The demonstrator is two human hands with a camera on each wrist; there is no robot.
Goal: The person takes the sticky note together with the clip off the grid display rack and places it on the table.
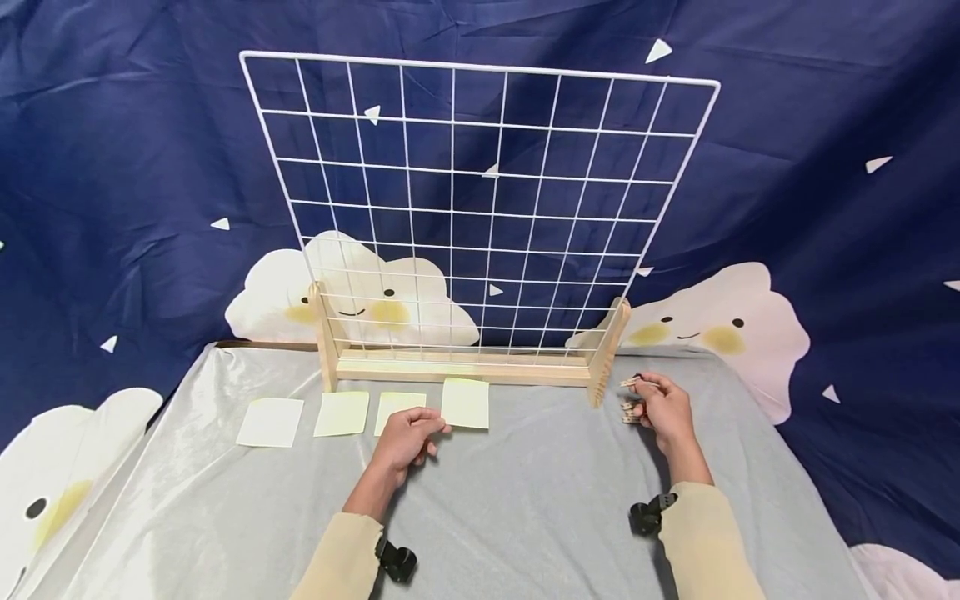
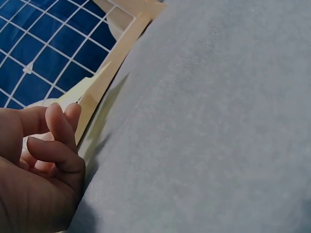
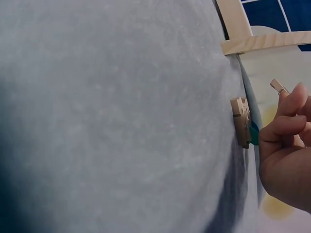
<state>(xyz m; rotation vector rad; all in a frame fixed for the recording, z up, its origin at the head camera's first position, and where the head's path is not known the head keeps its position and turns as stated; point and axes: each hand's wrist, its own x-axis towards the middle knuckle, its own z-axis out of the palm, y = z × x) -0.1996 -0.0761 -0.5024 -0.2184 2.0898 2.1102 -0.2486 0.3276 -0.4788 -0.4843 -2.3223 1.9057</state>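
My left hand (image 1: pixel 408 435) pinches a pale yellow paper note (image 1: pixel 467 403) by its lower left corner. In the left wrist view that note (image 2: pixel 92 85) slants up off the cloth and casts a shadow, partly hidden behind the fingers. My right hand (image 1: pixel 666 408) holds a small wooden clothespin (image 1: pixel 628 382) between thumb and fingertips; its tip (image 3: pixel 277 86) sticks out past the fingers in the right wrist view. Just below that hand, several more clothespins (image 3: pixel 240 121) lie on the cloth, with a bit of green beside them.
A white wire grid (image 1: pixel 480 208) stands upright in a wooden base (image 1: pixel 465 371) behind the hands. Left of the held note lie a second yellow note (image 1: pixel 393 406), another (image 1: pixel 341 414) and a whiter one (image 1: pixel 270 422). Grey cloth (image 1: pixel 540 500) covers the table; a blue curtain (image 1: pixel 810 100) hangs behind.
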